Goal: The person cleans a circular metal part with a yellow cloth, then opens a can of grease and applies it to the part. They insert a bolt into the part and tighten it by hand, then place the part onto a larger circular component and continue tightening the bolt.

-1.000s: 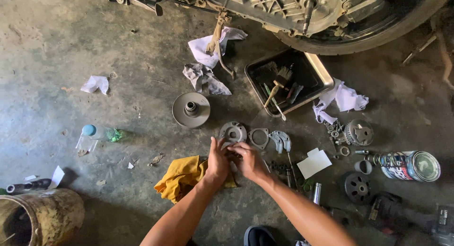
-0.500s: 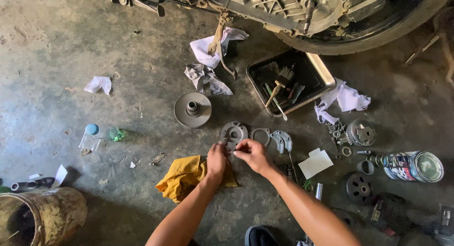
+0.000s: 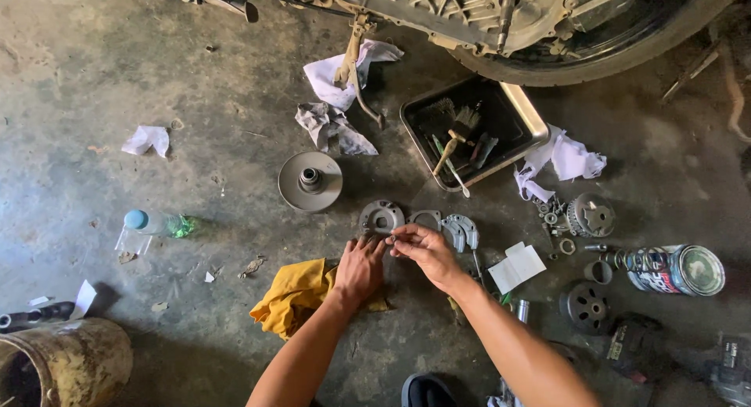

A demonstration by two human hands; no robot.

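Metal, a small part (image 3: 393,239) is being pinched in the right hand's (image 3: 426,254) fingertips above the floor (image 3: 117,78), the left hand (image 3: 360,270) is lying flat with loose fingers on a yellow rag (image 3: 293,297) beside it, gray plates (image 3: 422,219) just beyond.

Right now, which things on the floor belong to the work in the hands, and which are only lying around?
In the work:
- left hand, resting on the yellow cloth
- right hand, pinching a small part, too small to identify
- round grey metal part just beyond the fingers

Lying about:
- plastic bottle
- tray of brushes
- printed can
- white rags
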